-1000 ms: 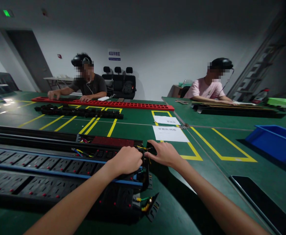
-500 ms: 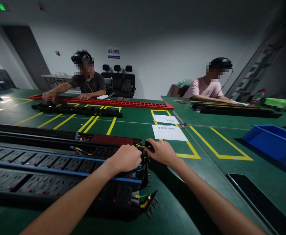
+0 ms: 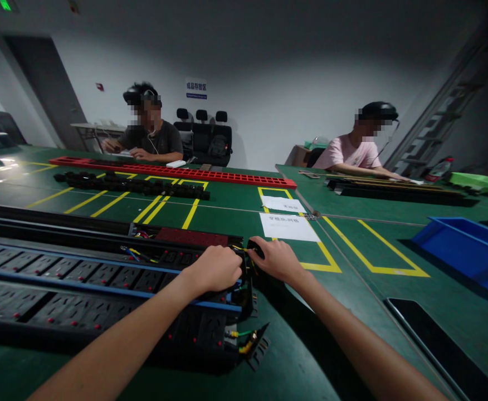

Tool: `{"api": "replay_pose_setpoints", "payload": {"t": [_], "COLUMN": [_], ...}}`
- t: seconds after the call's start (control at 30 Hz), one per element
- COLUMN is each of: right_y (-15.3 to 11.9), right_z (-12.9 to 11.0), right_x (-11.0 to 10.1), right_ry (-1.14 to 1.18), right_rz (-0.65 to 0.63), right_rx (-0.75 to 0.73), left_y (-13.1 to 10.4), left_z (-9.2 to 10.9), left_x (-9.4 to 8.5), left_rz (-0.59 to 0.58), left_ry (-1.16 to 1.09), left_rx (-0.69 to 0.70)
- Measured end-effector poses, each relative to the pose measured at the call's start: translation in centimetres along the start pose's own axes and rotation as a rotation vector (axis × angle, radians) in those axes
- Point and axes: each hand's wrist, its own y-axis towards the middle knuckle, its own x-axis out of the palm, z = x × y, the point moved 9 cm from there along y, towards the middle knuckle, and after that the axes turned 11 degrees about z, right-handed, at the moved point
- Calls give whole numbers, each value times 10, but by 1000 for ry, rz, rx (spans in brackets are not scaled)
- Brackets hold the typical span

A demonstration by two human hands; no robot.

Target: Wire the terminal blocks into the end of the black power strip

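Observation:
Long black socket strips (image 3: 118,278) with red dots and blue edges lie side by side at the left. My left hand (image 3: 215,268) is closed over the right end of one strip; its fingertips are hidden. Just right of it, my right hand (image 3: 276,257) is closed around a small black end piece (image 3: 255,248). A thin yellow wire (image 3: 239,248) runs between the hands. Below them, a loose black end cap (image 3: 259,348) hangs by a green and yellow wire (image 3: 246,335) from the nearest strip.
A red slotted rail (image 3: 177,171) and black parts (image 3: 131,185) lie beyond. Paper labels (image 3: 289,227), a blue bin (image 3: 469,250) and a black flat object (image 3: 440,345) are to the right. Two people sit across the green table (image 3: 352,234).
My hands have barely moved. The person at the far left has drawn a hand back from the black parts towards the body.

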Motion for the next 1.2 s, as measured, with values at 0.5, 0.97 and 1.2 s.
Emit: {"api": "replay_pose_setpoints", "payload": {"t": [0.5, 0.97, 1.2], "right_y": [-1, 0, -3], "right_z": [-2, -12, -14], "right_x": [5, 3, 1], "right_ry": [-46, -92, -86], "right_rz": [-18, -101, -102], "right_rx": [16, 17, 36], "left_y": [0, 2, 2], "left_z": [-1, -1, -1], "left_x": [1, -1, 0], "left_rz": [6, -15, 9], "left_ry": [-7, -17, -21], "left_rx": [-3, -8, 1]}}
